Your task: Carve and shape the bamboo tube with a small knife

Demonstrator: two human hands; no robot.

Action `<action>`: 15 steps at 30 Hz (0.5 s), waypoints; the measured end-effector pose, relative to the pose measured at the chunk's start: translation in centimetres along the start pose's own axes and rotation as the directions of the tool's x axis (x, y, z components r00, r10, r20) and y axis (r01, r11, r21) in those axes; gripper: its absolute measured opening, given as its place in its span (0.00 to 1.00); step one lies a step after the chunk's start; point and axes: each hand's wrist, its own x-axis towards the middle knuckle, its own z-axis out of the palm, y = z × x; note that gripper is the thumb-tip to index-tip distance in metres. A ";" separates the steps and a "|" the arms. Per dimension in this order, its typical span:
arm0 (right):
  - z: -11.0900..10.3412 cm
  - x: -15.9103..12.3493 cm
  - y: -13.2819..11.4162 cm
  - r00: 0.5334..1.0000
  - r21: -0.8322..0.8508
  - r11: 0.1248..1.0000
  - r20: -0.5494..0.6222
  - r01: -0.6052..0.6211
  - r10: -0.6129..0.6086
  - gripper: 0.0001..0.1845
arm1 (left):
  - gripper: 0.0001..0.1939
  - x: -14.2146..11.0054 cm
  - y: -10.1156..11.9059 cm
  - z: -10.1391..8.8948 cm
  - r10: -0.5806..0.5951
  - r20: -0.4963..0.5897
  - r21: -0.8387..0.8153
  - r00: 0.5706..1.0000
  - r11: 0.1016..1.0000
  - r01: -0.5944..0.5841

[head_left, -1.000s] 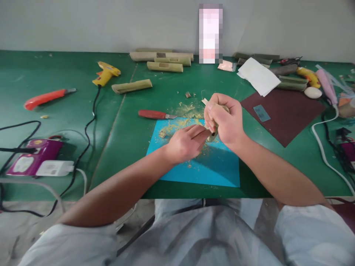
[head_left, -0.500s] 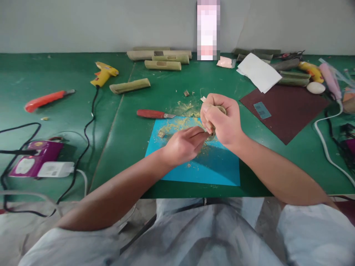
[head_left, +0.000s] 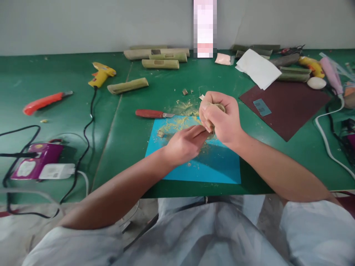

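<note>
My right hand [head_left: 222, 117] is closed in a fist around a short piece of bamboo [head_left: 221, 107], whose round end shows above the curled fingers. A small pale tip [head_left: 202, 97] sticks out on the far side of that fist; what it belongs to is hidden. Against the lower part of the bamboo my left hand [head_left: 185, 145] is closed, its fingers pressed together and touching the right fingers. Below both hands lies a blue sheet [head_left: 219, 170] strewn with yellowish shavings [head_left: 183, 122]. A red-handled knife [head_left: 151, 113] rests at the sheet's upper left edge.
Several bamboo tubes [head_left: 161, 64] lie at the back. Leftward are a yellow glue gun [head_left: 102, 74], an orange-red cutter [head_left: 46, 102] and a purple power box [head_left: 39, 160] with cables. To the right are brown sandpaper [head_left: 288, 114], white paper [head_left: 257, 69] and a white egg-shaped thing [head_left: 316, 83].
Both hands stay together on the bamboo, the right fist shifting slightly left and up in view. Less of the bamboo's lower end shows now. The whole view has shifted a little.
</note>
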 end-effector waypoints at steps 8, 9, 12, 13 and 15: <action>-0.1 0.0 -0.1 1.000 0.039 0.999 0.012 -0.027 0.026 0.21 | 0.14 -0.2 0.3 -0.2 -0.041 0.077 0.035 0.996 0.999 0.039; -0.1 0.0 -0.1 0.999 0.039 0.999 0.009 -0.033 0.033 0.21 | 0.14 -0.2 0.3 -0.2 -0.032 0.087 0.024 0.996 0.999 0.030; -0.1 0.0 -0.2 0.999 0.053 0.997 0.011 -0.050 0.050 0.20 | 0.16 -0.4 0.2 -0.1 -0.052 0.088 0.045 0.995 0.998 0.048; -0.1 0.0 -0.2 0.998 0.063 0.996 0.016 -0.058 0.057 0.20 | 0.16 -0.6 0.2 -0.1 -0.067 0.085 0.056 0.994 0.996 0.062; -0.1 0.0 -0.3 0.998 0.088 0.994 0.022 -0.068 0.066 0.19 | 0.15 -0.8 0.0 0.2 -0.086 0.105 0.060 0.991 0.995 0.080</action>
